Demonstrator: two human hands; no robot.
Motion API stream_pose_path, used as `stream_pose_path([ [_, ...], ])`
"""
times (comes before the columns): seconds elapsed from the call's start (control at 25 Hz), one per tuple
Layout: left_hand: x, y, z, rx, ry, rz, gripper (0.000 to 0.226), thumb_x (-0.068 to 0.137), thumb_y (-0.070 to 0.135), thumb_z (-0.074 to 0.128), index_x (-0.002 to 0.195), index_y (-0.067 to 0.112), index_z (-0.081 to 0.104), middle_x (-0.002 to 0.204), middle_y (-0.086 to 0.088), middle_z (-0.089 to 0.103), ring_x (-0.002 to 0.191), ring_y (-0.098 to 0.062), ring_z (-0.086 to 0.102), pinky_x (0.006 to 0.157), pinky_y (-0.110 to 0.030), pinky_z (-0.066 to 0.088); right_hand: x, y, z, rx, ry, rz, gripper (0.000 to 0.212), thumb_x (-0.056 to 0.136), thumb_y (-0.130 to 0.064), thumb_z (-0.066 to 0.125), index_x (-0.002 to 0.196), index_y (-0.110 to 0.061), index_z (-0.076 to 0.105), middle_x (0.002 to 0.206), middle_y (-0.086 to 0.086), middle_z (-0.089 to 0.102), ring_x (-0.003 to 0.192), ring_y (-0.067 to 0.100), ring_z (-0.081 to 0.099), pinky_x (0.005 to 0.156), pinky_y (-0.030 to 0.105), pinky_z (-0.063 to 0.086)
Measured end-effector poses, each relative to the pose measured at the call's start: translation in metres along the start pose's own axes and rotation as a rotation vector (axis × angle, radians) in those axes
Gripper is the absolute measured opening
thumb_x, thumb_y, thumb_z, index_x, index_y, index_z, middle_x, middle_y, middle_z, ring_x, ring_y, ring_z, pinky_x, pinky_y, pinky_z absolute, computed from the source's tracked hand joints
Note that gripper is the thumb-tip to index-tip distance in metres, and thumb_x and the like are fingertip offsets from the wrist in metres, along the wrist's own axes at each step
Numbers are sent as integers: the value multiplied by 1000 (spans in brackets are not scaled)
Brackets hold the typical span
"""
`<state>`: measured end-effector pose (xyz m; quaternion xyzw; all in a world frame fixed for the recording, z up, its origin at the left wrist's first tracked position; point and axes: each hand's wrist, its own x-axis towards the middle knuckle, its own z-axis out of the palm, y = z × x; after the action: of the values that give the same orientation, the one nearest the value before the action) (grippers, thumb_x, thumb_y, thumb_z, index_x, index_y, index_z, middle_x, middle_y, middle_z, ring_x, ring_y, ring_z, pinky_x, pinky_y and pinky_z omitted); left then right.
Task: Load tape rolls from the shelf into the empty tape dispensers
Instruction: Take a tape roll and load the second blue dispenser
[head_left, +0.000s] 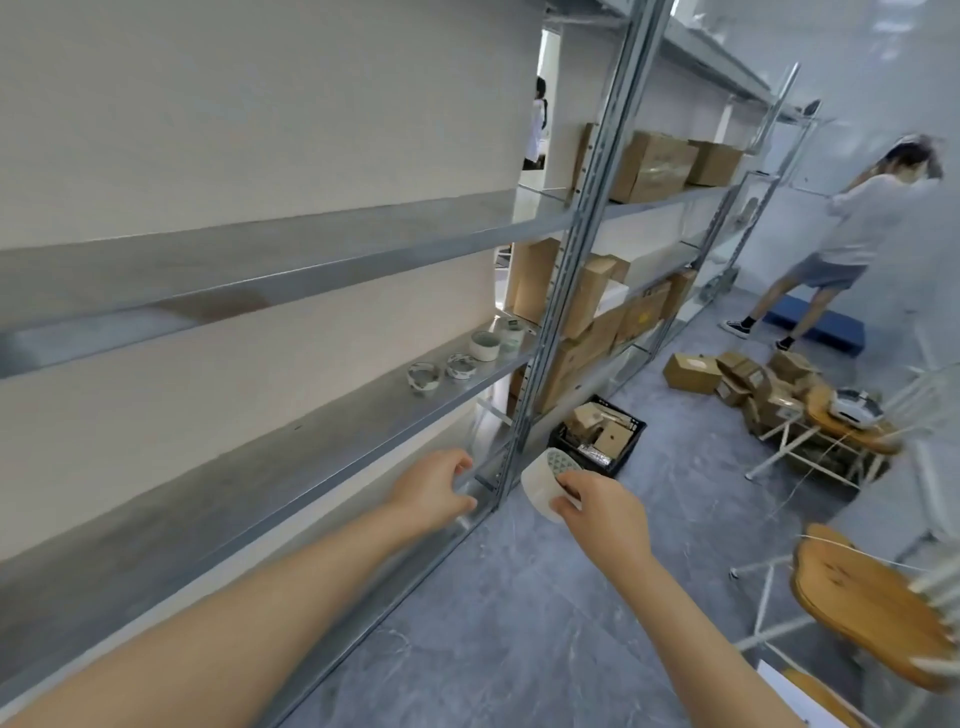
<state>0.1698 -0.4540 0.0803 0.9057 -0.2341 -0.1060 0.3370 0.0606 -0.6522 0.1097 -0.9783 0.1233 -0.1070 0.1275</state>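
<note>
Right hand grips a white tape roll in mid-air beside the shelf | left hand loosely curled, holding nothing, at the shelf edge | spare rolls sit farther along the shelf

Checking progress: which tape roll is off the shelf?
The wide white roll held in the right hand; the others sit on the shelf.
</note>
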Motion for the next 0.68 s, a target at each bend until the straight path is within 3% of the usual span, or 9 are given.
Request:
stream_pose_path([
  [0.32, 139, 10, 11, -48, -53, 27, 49, 79, 27, 73, 124, 21, 55, 125, 2, 59, 104, -17, 60, 83, -26, 46, 109, 53, 9, -27, -7, 98, 7, 87, -24, 58, 80, -22, 60, 78, -5, 64, 71, 17, 59, 50, 28, 37],
  [0.48, 219, 13, 6, -92, -60, 37, 50, 77, 28, 74, 124, 22, 56, 122, 4, 59, 101, -16, 60, 88, -29, 50, 186, 71, 16, -61, 8, 119, 8, 88, -26, 58, 89, -24, 65, 85, -7, 67, 72, 14, 57, 49, 24, 35],
  [0.68, 304, 10, 16, -105, -66, 32, 49, 76, 30, 74, 121, 24, 56, 118, 5, 59, 94, -12, 58, 86, -29, 52, 268, 102, 32, -77, 3, 132, 12, 88, -28, 59, 96, -25, 67, 93, -6, 70, 81, 16, 64, 61, 32, 51],
])
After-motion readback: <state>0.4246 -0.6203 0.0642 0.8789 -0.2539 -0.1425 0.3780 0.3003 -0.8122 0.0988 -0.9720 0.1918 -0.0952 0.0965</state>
